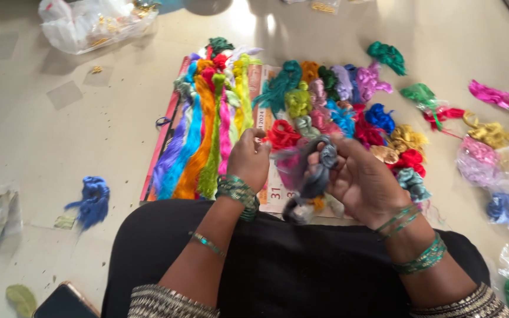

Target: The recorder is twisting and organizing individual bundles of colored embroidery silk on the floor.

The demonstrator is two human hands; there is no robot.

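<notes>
A bundle of grey thread [313, 171] hangs between the two hands, above the person's black-clothed lap. The right hand [363, 179] curls partly closed around its upper loops, fingers pinching the strands. The left hand [248, 159] is closed in a loose fist just left of the bundle; whether it grips a strand cannot be told. Coloured thread skeins [207, 135] lie on the floor [89, 129] beyond.

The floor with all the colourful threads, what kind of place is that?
Probably a home floor used as a craft spot. Straightened thread bundles and loose skeins lie on a calendar sheet, plastic bags lie nearby, and both hands work a grey skein.
</notes>
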